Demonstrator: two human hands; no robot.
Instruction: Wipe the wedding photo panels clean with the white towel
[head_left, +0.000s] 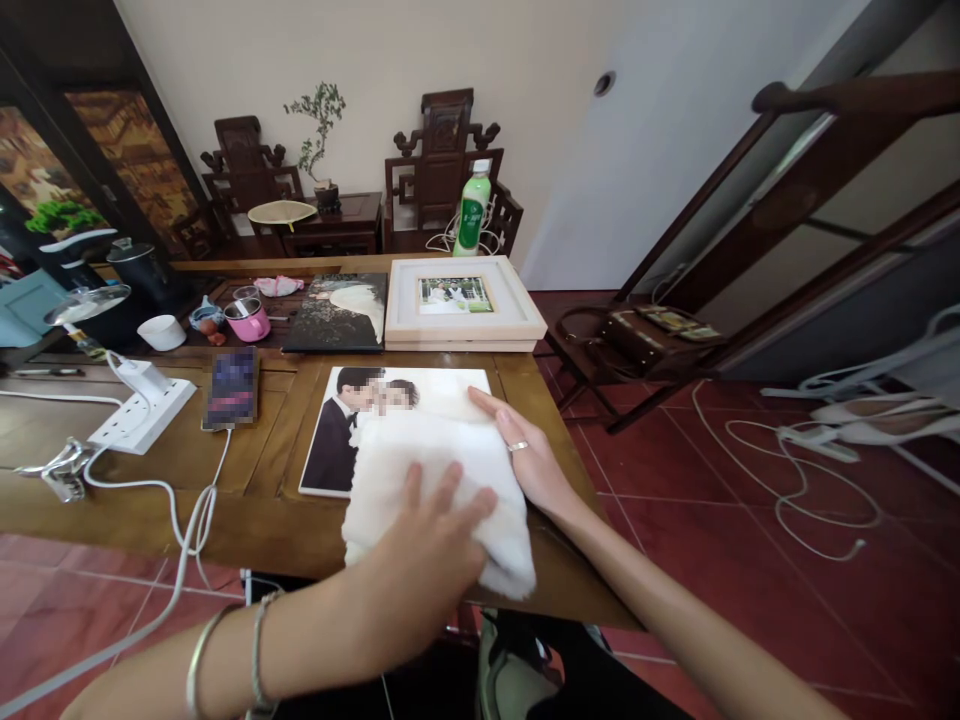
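A white fluffy towel (435,450), folded, lies over the right and lower part of a photo panel (328,445) on the wooden table. The panel shows two people close together, one in a dark suit. Its lower right portion is hidden under the towel. My left hand (431,540) presses on the towel from above, fingers spread and somewhat blurred. Along the right edge of the panel and towel rests my right hand (529,455), its fingers stretched out and a ring on one of them. Part of that hand's underside cannot be seen.
Behind the panel are a framed photo (465,300) and a dark photo album (337,312). A green bottle (474,210) stands beyond the frame. To the left lie a phone (230,388), a power strip (142,415) with cables, and a pink cup (247,320). A wooden chair (637,340) stands right.
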